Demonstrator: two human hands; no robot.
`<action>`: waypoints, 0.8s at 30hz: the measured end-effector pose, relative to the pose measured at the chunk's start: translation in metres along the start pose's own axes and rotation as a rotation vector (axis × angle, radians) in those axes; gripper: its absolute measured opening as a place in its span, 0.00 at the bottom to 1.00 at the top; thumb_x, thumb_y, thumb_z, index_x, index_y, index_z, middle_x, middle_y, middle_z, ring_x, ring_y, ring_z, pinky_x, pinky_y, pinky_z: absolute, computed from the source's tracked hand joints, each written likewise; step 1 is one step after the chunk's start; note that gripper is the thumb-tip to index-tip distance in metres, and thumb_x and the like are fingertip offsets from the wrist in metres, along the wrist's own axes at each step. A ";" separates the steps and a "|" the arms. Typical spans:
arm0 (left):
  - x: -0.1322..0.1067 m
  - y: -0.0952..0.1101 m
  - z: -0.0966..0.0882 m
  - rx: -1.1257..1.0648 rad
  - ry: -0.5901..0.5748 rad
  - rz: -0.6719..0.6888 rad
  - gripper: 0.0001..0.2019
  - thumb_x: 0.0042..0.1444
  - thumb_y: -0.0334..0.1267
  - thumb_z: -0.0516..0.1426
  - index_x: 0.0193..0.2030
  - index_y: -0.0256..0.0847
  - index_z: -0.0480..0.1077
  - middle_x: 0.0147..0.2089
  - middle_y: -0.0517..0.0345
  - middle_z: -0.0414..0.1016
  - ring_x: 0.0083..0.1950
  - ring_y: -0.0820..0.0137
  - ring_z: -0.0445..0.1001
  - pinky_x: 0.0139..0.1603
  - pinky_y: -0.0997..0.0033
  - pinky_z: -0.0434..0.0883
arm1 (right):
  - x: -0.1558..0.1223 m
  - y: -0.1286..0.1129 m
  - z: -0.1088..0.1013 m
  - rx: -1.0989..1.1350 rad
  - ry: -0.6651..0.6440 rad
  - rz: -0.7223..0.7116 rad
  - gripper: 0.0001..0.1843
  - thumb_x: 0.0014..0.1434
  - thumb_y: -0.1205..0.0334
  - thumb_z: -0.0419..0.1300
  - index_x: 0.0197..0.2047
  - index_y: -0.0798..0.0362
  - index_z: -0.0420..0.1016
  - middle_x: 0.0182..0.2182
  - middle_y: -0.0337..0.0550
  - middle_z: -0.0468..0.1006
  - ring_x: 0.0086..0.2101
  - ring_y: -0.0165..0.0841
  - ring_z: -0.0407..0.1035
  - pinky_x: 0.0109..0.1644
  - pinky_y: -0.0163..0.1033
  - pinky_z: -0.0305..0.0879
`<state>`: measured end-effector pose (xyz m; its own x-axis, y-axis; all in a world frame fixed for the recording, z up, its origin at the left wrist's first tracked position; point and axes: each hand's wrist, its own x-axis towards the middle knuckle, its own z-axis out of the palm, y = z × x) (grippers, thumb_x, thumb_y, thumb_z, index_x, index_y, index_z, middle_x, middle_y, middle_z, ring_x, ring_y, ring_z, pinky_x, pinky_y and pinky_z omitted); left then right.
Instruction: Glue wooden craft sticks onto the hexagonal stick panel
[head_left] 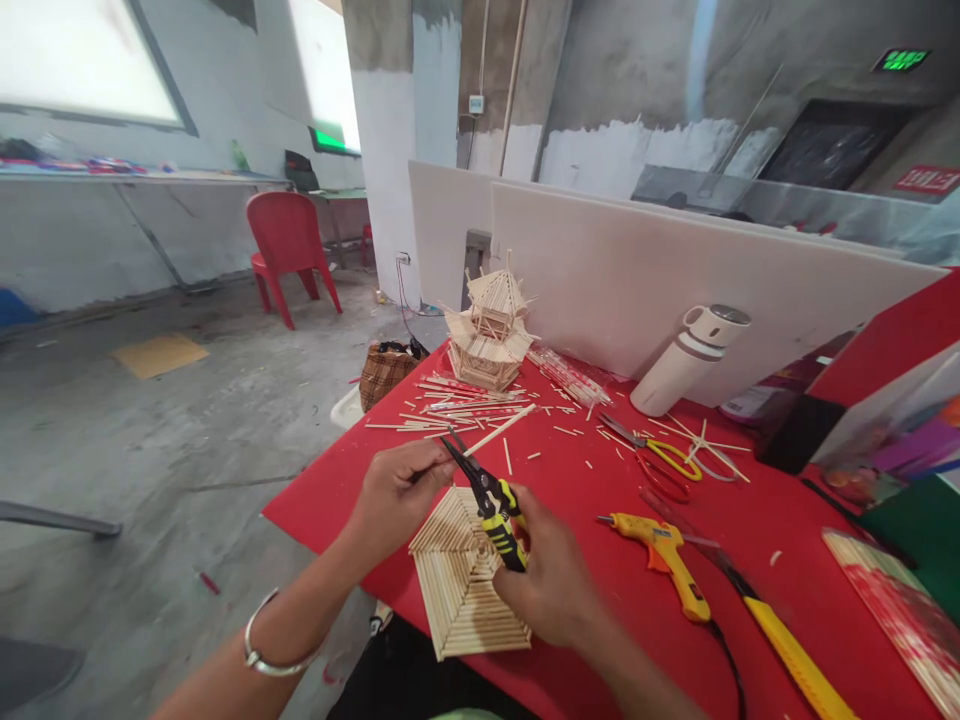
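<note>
My left hand (394,490) pinches a thin wooden stick (501,430) that slants up to the right. In my right hand (551,575) is a pair of black and yellow snips (501,525). Their jaws lie across the stick close to my left fingertips; whether the blades touch the wood I cannot tell. Below both hands, a flat polygonal panel of glued sticks (480,620) rests at the near edge of the red table (577,650). Part of the panel is hidden by the snips and my right hand.
Loose sticks (405,425) and a stick-built pagoda (491,335) stand farther back. On the right are scissors (664,450), a yellow glue gun (664,555), a yellow-handled cutter (795,655), a star of sticks (701,443) and a white flask (682,365).
</note>
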<state>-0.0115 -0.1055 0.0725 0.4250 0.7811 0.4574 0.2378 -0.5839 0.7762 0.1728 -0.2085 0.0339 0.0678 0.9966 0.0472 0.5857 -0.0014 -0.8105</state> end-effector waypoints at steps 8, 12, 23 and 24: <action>0.009 -0.018 0.000 0.010 0.034 -0.006 0.09 0.61 0.36 0.57 0.31 0.38 0.74 0.26 0.60 0.74 0.27 0.74 0.70 0.30 0.77 0.66 | 0.004 0.000 -0.004 0.334 -0.138 0.077 0.35 0.42 0.70 0.56 0.57 0.48 0.68 0.41 0.39 0.74 0.39 0.33 0.66 0.42 0.36 0.63; 0.013 -0.026 -0.006 0.030 -0.022 0.011 0.10 0.62 0.36 0.57 0.31 0.37 0.75 0.27 0.59 0.74 0.29 0.73 0.70 0.31 0.76 0.66 | 0.000 0.003 -0.006 0.642 -0.278 0.270 0.30 0.41 0.69 0.58 0.52 0.51 0.72 0.32 0.34 0.70 0.32 0.29 0.62 0.36 0.34 0.58; 0.041 -0.106 0.025 0.214 -0.065 0.007 0.12 0.63 0.38 0.55 0.32 0.38 0.77 0.34 0.52 0.78 0.36 0.67 0.74 0.39 0.69 0.69 | 0.009 0.002 -0.019 0.848 -0.303 0.350 0.26 0.39 0.66 0.59 0.46 0.52 0.73 0.30 0.34 0.66 0.29 0.28 0.60 0.33 0.34 0.58; 0.045 -0.116 0.028 0.255 -0.088 0.000 0.12 0.62 0.38 0.55 0.33 0.39 0.77 0.36 0.50 0.79 0.37 0.66 0.75 0.40 0.68 0.69 | 0.013 0.005 -0.022 0.699 -0.229 0.325 0.22 0.41 0.66 0.59 0.43 0.52 0.72 0.30 0.35 0.67 0.30 0.28 0.59 0.34 0.34 0.58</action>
<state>0.0048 -0.0086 -0.0090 0.4971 0.7651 0.4092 0.4456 -0.6298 0.6362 0.1943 -0.1976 0.0430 -0.0634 0.9476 -0.3132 -0.0814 -0.3177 -0.9447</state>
